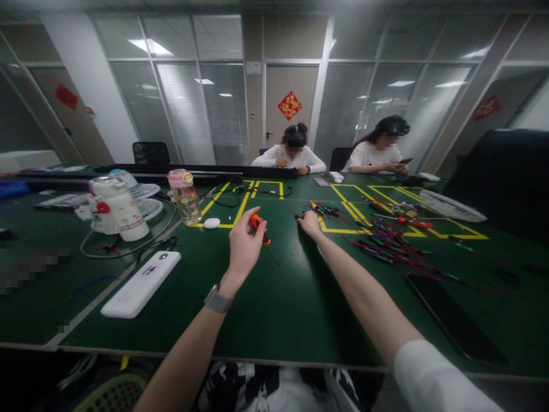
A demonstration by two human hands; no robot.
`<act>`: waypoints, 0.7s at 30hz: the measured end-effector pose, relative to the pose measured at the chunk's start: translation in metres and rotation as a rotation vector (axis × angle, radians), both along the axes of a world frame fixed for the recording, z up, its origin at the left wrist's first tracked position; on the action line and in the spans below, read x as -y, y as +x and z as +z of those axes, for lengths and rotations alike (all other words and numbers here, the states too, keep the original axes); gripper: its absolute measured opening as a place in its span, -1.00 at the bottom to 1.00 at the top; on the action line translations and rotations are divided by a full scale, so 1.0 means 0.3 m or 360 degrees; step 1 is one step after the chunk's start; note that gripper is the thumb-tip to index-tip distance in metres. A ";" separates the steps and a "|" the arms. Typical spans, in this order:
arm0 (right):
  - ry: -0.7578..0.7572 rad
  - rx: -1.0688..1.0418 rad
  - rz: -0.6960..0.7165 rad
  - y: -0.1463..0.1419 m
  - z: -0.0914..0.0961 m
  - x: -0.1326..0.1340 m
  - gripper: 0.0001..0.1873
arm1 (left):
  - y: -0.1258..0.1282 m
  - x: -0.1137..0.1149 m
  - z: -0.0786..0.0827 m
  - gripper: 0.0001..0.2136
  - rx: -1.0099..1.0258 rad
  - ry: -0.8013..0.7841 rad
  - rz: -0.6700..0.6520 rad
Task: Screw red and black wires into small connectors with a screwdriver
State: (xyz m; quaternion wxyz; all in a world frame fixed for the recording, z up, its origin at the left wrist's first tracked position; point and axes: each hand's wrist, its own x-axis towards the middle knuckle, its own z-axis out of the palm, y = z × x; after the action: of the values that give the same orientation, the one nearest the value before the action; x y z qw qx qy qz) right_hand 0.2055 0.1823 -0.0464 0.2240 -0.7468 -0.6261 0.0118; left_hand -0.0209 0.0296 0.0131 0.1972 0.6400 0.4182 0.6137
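Note:
My left hand [245,243], with a watch on its wrist, curls around the handle of an orange and black screwdriver [256,222]. The screwdriver's thin shaft slants down to the right, its tip close to the green tabletop. To the right, my right hand [309,223] is closed in a pinch low over the table. A small dark piece shows at its fingertips, too small to name. Just beyond that hand lies a small bundle of thin wires [328,210]. A larger heap of red, blue and green wires [388,246] spreads to the right of my forearm.
A white power bank [141,284], a pink-lidded bottle [184,197], a white flask [131,214] and a small white case [211,223] stand left. A red-handled tool [414,223] and a black flat panel [454,320] lie right. Two people sit across the table.

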 end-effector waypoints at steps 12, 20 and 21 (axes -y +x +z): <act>0.0000 0.0232 -0.0217 0.052 -0.001 -0.078 -0.66 | 0.003 0.033 0.021 -0.61 0.0118 -0.0086 -0.0115; 0.0054 0.0410 -0.0163 0.065 -0.012 -0.066 -0.72 | 0.005 0.033 0.016 -0.61 0.0104 -0.0034 -0.0098; 0.0061 0.0425 -0.0148 0.065 -0.012 -0.063 -0.72 | 0.005 0.032 0.016 -0.62 0.0101 -0.0032 -0.0092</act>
State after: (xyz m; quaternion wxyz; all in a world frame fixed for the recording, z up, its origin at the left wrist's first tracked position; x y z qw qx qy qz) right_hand 0.2251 0.2011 -0.0499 0.1531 -0.7655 -0.6152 -0.1100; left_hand -0.0193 0.0199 0.0180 0.2345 0.6299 0.3993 0.6235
